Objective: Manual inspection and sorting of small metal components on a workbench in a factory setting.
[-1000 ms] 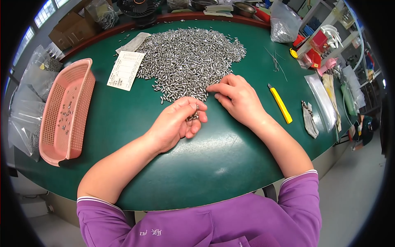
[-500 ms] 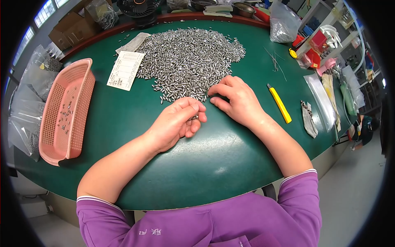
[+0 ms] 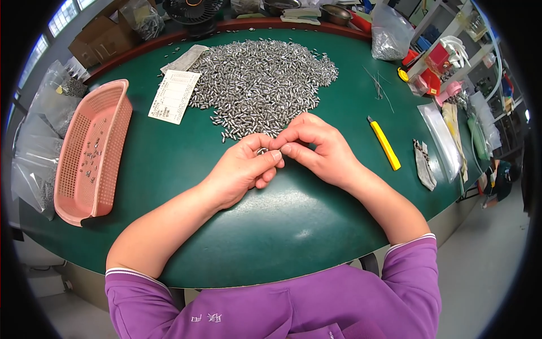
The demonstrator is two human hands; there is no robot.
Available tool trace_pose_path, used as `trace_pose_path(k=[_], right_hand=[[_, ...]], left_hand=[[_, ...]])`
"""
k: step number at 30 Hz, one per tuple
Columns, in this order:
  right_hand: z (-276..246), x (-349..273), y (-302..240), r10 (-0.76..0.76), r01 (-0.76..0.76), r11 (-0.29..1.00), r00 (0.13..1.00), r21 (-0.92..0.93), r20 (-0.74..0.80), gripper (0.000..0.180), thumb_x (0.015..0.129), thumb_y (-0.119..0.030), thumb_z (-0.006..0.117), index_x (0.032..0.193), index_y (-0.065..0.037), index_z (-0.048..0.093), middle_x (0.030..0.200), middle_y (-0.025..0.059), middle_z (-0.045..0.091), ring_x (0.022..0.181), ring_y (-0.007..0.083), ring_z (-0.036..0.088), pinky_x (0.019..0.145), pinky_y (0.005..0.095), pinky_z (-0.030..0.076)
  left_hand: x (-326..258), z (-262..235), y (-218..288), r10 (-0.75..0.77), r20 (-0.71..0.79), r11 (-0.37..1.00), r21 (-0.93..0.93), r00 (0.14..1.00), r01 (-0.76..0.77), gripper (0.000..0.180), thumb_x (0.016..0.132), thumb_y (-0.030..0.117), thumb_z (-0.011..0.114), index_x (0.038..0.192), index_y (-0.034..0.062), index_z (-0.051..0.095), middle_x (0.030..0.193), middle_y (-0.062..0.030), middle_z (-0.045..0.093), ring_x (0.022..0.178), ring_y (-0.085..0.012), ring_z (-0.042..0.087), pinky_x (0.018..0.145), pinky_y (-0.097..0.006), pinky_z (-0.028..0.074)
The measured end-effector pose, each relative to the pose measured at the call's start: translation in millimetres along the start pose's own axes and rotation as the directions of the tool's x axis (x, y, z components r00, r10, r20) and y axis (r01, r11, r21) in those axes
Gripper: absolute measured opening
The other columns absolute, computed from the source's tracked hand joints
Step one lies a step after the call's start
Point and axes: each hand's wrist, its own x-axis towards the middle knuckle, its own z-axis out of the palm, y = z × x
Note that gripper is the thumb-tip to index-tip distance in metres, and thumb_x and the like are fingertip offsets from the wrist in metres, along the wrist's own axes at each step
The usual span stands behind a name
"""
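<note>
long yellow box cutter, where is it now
In the head view, the long yellow box cutter lies toward the right on the green tabletop, right of the person's bare right hand and below the thin wires.

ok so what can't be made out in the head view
Head view: how many metal parts the left hand holds; the hand covers some.
Head view: whether the right hand pinches one; its grip hides that.
Head view: the black fan's top; the upper edge cuts it off.
</note>
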Motion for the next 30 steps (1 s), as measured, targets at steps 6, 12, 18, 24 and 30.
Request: trace_pose_path(k=[6, 12, 18, 24, 30], right_hand=[[-5, 0, 10, 0.143, -0.149, 0.986, 0.986, -0.075, -0.091, 0.013, 0.078, -0.007, 0.064, 0.09, -0.011, 0.067, 0.082, 0.0029, 0.057, 0.082, 0.0195, 0.056, 0.07, 0.031, 0.047], [-6, -4, 27, -0.03, 0.02, 0.875, 0.999, -0.484, -0.013, 0.019, 0.074, -0.006, 0.065, 0.092, -0.011, 0.067, 0.083, 0.0039, 0.056, 0.079, 0.022, 0.055, 0.07, 0.0329, 0.047], [-9, -3, 25, 0.009, -0.013, 0.853, 1.0, -0.522, -0.012, 0.013, 0.073, -0.009, 0.066, 0.085, -0.01, 0.065, 0.082, 0.0047, 0.057, 0.08, 0.0243, 0.056, 0.07, 0.0345, 0.047], [-2, 2, 10, 0.14, -0.147, 0.982, 0.988, -0.119, -0.062, 0.009, 0.076, -0.009, 0.067, 0.084, -0.007, 0.064, 0.079, 0.0033, 0.058, 0.079, 0.019, 0.055, 0.069, 0.0299, 0.046], [1, -1, 3, -0.043, 0.039, 0.996, 0.998, -0.08, -0.047, 0.01, 0.077, -0.011, 0.067, 0.086, -0.009, 0.067, 0.079, 0.0033, 0.059, 0.079, 0.0192, 0.056, 0.07, 0.0306, 0.046]], left_hand=[[1, 1, 2, -0.013, -0.006, 1.0, -0.007, 1.0, 0.013, 0.015, 0.092, 0.017, 0.05, 0.1, 0.0041, 0.05, 0.082, -0.0032, 0.055, 0.058, -0.0058, 0.046, 0.048, -0.019, 0.037], [2, -2, 0, -0.015, -0.009, 0.999, -0.038, 1.0, 0.014, 0.017, 0.094, 0.02, 0.045, 0.098, 0.0044, 0.051, 0.082, -0.0043, 0.055, 0.057, -0.0071, 0.047, 0.048, -0.02, 0.037], [1, -2, 1, -0.016, 0.008, 0.998, -0.061, 1.0, 0.017, 0.02, 0.095, 0.021, 0.043, 0.099, 0.0034, 0.051, 0.083, -0.006, 0.054, 0.058, -0.0085, 0.048, 0.048, -0.02, 0.038], [-1, 0, 3, 0.014, -0.015, 0.997, -0.073, 1.0, -0.015, 0.021, 0.095, 0.023, 0.044, 0.101, 0.0036, 0.05, 0.084, -0.0055, 0.055, 0.06, -0.0083, 0.048, 0.05, -0.02, 0.039], [1, 0, 1, -0.002, 0.025, 1.0, -0.008, 1.0, 0.002, 0.017, 0.093, 0.02, 0.05, 0.101, 0.0045, 0.05, 0.082, -0.0034, 0.055, 0.059, -0.0058, 0.047, 0.049, -0.018, 0.038]])
